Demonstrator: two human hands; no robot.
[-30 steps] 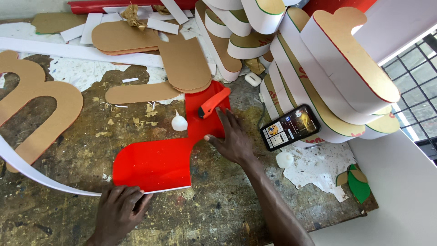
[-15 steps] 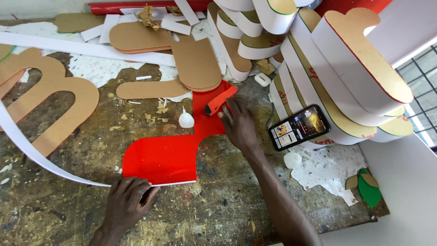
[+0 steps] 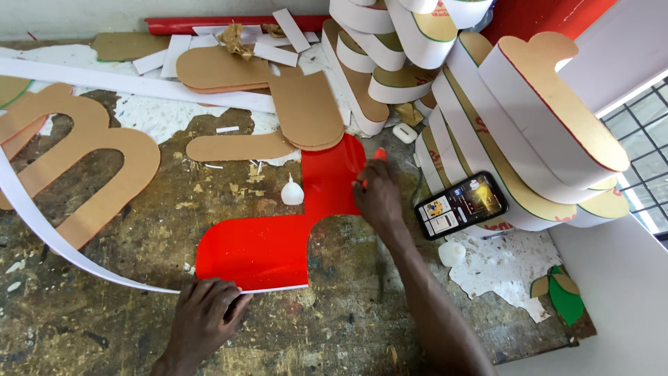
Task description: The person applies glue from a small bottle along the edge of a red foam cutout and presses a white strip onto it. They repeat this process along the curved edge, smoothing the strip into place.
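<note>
**Two hands pinning a red cut-out flat**

The right hand is closed round a small red tool, its tip at the red acrylic shape's right edge, seemingly working that border. The left hand presses its curled fingers on the shape's near edge, where a white strip meets it, likely steadying both. Just left of the right hand stands a small white bottle; to its right a phone leans on stacked letter forms.

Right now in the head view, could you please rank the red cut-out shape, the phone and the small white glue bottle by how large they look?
1. Red cut-out shape, plainly the largest.
2. Phone, propped higher on the stacked letters, so nearness may flatter it slightly.
3. White glue bottle, smallest.
</note>
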